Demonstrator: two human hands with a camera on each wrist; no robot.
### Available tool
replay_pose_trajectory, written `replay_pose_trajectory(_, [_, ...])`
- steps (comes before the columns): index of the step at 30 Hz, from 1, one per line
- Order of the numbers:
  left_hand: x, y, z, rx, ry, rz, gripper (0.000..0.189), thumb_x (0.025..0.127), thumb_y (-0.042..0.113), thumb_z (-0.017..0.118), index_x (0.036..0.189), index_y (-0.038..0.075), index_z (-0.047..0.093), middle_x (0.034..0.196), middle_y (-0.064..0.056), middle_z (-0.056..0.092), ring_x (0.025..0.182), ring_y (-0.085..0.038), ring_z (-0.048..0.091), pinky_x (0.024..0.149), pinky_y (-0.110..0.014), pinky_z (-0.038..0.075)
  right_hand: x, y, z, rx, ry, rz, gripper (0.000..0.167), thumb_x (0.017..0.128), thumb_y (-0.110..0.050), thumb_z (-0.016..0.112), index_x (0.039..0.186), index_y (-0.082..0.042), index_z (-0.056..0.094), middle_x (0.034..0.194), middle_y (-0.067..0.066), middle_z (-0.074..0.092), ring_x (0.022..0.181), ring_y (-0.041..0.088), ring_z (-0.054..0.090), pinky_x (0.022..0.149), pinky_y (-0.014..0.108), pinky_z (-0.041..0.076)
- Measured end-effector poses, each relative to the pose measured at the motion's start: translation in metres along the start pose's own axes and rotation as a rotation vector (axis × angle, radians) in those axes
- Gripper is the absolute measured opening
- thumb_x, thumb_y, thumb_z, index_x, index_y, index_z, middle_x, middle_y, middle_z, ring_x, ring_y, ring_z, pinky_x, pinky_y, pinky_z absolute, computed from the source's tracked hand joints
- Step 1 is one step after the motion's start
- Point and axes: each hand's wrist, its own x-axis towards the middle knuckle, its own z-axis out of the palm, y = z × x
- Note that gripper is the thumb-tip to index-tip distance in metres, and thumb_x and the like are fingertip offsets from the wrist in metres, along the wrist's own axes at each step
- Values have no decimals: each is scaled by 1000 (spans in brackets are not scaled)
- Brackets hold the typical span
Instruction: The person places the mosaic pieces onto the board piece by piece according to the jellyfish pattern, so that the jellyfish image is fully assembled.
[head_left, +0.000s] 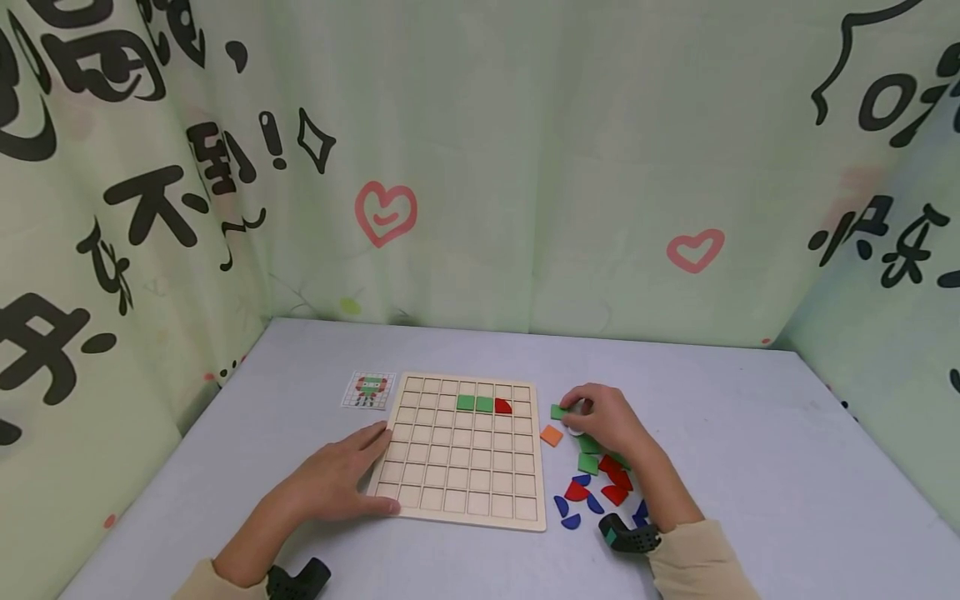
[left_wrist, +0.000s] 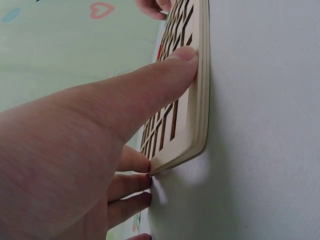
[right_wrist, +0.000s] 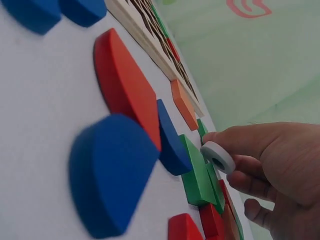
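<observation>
My left hand (head_left: 341, 471) rests at the left side of a wooden grid board (head_left: 382, 493), fingers fairly straight. Its thumb (left_wrist: 170, 75) presses the near edge, and other fingertips touch the left edge. On the board, two green squares (head_left: 475, 404) and a red quarter-round piece (head_left: 502, 407) lie in one row. To the right of the board, my right hand (head_left: 611, 421) pinches a green square (head_left: 557, 412) at its fingertips. A white ring (right_wrist: 218, 157) lies close under those fingers, partly hidden in the head view.
A small pattern card (head_left: 369, 390) lies at the board's upper left. Right of the board are an orange square (head_left: 551, 435), several green squares (head_left: 588, 463), red pieces (head_left: 614, 495) and blue half-rounds (head_left: 571, 522). A printed curtain (head_left: 480, 167) hangs behind the table.
</observation>
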Motion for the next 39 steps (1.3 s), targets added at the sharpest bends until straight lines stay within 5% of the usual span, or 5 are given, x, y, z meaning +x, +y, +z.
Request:
replay_pose_trajectory(7, [0,-1,1,5,4,5,104,74,65,70,148,0,34,156,-17,30,142,-35,35,107,-55,37,-1,-2,0,2,20,15,15,84,-17,75,98,-14,72,93,6,64,85,21,52,63,25,48])
replay_pose_trajectory(39, [1,-2,1,-5,-1,-7,106,74,66,70,149,1,34,157,-16,29,143,-34,33,107,-56,36,9,-39,17,54,16,-151,12,84,-18,74,96,-16,73,97,1,69,89,19,52,66,27,44])
